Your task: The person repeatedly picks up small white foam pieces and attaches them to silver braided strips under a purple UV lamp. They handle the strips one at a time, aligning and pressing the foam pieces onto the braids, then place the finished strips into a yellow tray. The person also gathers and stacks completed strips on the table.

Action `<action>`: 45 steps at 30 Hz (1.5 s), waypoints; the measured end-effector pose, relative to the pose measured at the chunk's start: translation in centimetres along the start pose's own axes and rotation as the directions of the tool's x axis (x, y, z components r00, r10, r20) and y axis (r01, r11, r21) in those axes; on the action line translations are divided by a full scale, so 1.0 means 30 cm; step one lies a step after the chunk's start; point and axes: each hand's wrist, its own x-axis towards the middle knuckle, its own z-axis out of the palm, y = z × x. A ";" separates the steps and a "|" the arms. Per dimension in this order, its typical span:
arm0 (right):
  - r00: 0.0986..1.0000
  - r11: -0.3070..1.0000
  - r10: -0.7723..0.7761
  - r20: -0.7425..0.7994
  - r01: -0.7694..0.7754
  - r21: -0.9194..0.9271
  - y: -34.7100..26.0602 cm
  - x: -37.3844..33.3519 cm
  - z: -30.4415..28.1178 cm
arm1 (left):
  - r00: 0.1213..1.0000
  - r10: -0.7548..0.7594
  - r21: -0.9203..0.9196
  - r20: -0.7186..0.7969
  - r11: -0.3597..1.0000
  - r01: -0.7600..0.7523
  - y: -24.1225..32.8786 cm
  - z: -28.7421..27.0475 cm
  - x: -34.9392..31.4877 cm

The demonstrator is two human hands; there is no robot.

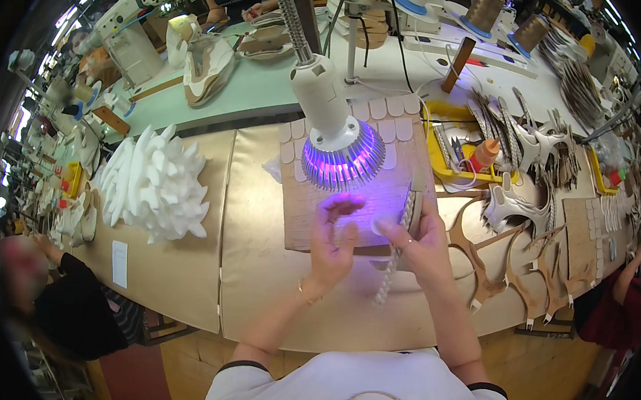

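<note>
1. Strap, pale and braided (389, 273), lies in the right hand (425, 241) over the near right part of the wooden board (300, 228). Its near end hangs loose and blurred; it could twist or snag if the grip slackens.
2. Right hand: closed, thumb and fingers pinching the strap. A small white tab (376, 225) sits at the thumb tip; whether it is firmly gripped cannot be told. A weak hold could let it drop or turn askew.
3. Left hand (333, 234): fingers spread and curved, apparently bare, just left of the tab. A careless sweep could knock the tab aside.
4. Lamp (342, 157): set low, directly beyond the hands, casting violet light. Glare could hide poor alignment; raised knuckles could strike its housing.
5. White tabs (396, 131) lie in rows along the far edge of the board. A jolt to the board could disorder them.
6. Orange bottle (485, 153) stands in the yellow tray (433, 157), far right. A trailing sleeve or elbow could tip it.
</note>
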 end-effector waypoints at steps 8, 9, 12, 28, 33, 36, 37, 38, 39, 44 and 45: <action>0.979 0.975 -0.194 -0.061 0.185 -0.125 0.099 0.070 0.056 | 0.785 -0.616 -0.594 -0.057 0.653 0.469 0.009 0.047 -0.008; 0.994 0.987 -0.103 -0.035 0.098 -0.131 0.097 0.068 0.049 | 0.777 -0.627 -0.659 -0.063 0.611 0.440 -0.006 0.026 0.009; 0.988 0.983 0.142 0.067 -0.132 -0.130 0.063 0.050 0.012 | 0.809 -0.584 -0.738 -0.067 0.575 0.354 -0.030 -0.060 0.059; 0.987 0.958 0.067 0.146 -0.023 -0.285 0.081 -0.011 0.067 | 0.859 -0.510 -0.269 -0.036 0.833 0.483 0.109 -0.074 0.112; 0.982 0.869 0.084 0.168 0.010 -0.494 0.081 -0.014 0.071 | 0.856 -0.517 -0.296 -0.022 0.821 0.488 0.112 -0.075 0.114; 0.988 0.875 0.076 0.133 -0.002 -0.484 0.077 -0.014 0.074 | 0.854 -0.521 -0.315 -0.011 0.812 0.491 0.118 -0.072 0.112; 0.988 0.876 0.080 0.129 -0.008 -0.483 0.076 -0.013 0.075 | 0.855 -0.519 -0.318 -0.010 0.812 0.490 0.119 -0.069 0.111; 0.989 0.877 0.085 0.122 -0.016 -0.480 0.076 -0.012 0.076 | 0.863 -0.504 -0.317 -0.007 0.820 0.476 0.120 -0.068 0.110; 0.992 0.876 0.060 0.111 0.001 -0.483 0.077 -0.011 0.077 | 0.858 -0.514 -0.312 -0.012 0.817 0.485 0.122 -0.067 0.108; 0.997 0.866 0.009 0.073 0.029 -0.499 0.076 -0.011 0.080 | 0.870 -0.494 -0.293 -0.012 0.833 0.469 0.127 -0.064 0.102; 0.997 0.859 0.015 0.074 0.025 -0.511 0.073 -0.013 0.079 | 0.876 -0.483 -0.275 -0.013 0.844 0.461 0.128 -0.064 0.102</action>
